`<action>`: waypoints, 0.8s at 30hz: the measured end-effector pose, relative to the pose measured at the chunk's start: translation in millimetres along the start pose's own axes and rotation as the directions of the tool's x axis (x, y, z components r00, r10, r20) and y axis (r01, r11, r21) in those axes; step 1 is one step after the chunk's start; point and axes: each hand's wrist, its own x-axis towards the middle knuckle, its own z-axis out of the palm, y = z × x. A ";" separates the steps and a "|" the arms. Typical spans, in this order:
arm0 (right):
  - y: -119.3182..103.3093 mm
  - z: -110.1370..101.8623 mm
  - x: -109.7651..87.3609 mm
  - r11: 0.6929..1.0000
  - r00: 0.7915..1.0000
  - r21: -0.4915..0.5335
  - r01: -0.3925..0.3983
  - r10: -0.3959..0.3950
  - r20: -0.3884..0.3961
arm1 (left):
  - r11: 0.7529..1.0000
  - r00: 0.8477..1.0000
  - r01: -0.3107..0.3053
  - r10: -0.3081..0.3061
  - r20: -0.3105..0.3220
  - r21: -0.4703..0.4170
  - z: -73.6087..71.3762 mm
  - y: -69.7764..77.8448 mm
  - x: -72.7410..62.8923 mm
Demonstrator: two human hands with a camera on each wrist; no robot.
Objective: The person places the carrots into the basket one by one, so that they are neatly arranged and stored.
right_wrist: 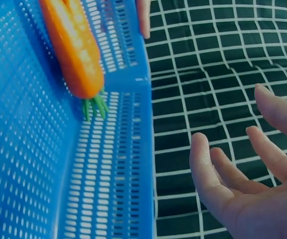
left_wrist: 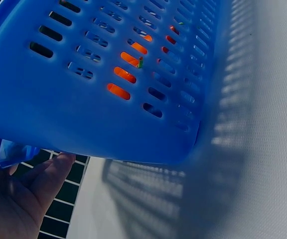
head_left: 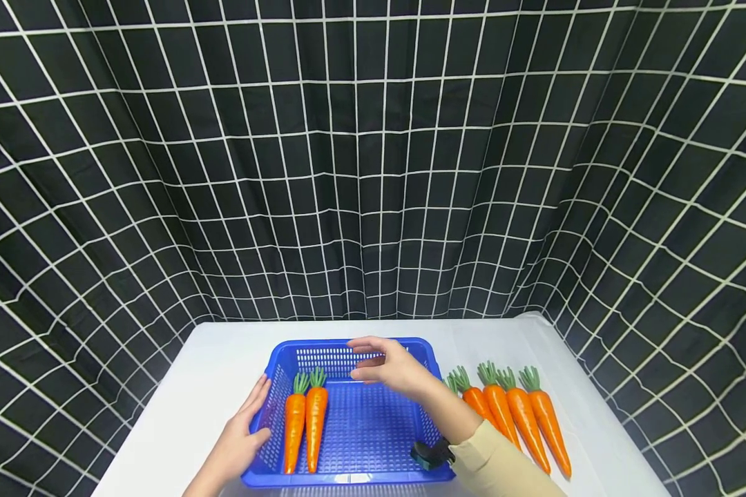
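Two orange carrots [head_left: 316,421] with green stubs lie side by side along the left part of a blue plastic basket [head_left: 373,435]. At the basket's left rim is my left hand [head_left: 239,438], its fingers extended and touching the edge. Through the slots of the basket wall [left_wrist: 83,119] in the left wrist view, bits of orange show above my left hand [left_wrist: 26,199]. Over the basket's back part hovers my right hand [head_left: 385,366], fingers spread and slightly bent, holding nothing. In the right wrist view my right hand [right_wrist: 263,189] is apart from the basket rim [right_wrist: 146,149].
Several more carrots [head_left: 546,421] lie in a slanted row on the white table [head_left: 168,428], right of the basket; my right forearm partly covers them. A black curtain [head_left: 360,172] with a white grid stands behind the table and at its sides.
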 end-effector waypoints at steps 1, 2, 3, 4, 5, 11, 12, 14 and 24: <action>-0.6 -3.3 -3.0 1.000 1.000 -0.001 0.010 -0.010 -0.020 | 1.000 1.000 0.001 -0.001 0.002 0.003 0.2 0.1 0.3; -1.2 -6.6 -5.8 1.000 0.999 -0.001 0.018 -0.018 -0.038 | 1.000 1.000 0.005 -0.005 0.003 0.006 0.4 0.1 0.5; -1.2 -9.8 -8.5 1.000 0.998 0.001 0.027 -0.027 -0.054 | 1.000 1.000 0.006 -0.006 0.003 0.003 0.7 0.0 0.5; -0.8 -12.9 -11.3 0.999 0.997 -0.004 0.033 -0.033 -0.071 | 1.000 1.000 0.006 -0.006 0.002 0.000 0.9 0.0 0.5; -0.8 -16.1 -14.5 0.999 0.995 -0.011 0.042 -0.042 -0.085 | 1.000 1.000 0.004 -0.004 0.000 -0.002 1.3 0.1 0.2; 4.8 -33.5 -30.5 0.996 0.987 -0.055 0.073 -0.080 -0.139 | 1.000 1.000 -0.003 0.003 0.000 0.004 2.8 0.7 0.0; 5.8 -36.3 -32.7 0.995 0.985 -0.059 0.075 -0.083 -0.151 | 1.000 1.000 -0.002 0.002 0.003 0.007 2.7 0.5 0.3; 6.6 -41.7 -37.7 0.994 0.979 -0.068 0.080 -0.092 -0.182 | 1.000 1.000 -0.005 0.005 0.005 0.010 2.4 -0.3 0.5; 4.1 -63.0 -54.5 0.998 0.950 -0.054 0.031 -0.046 -0.308 | 1.000 1.000 -0.001 0.001 0.012 0.015 -2.3 2.3 -0.2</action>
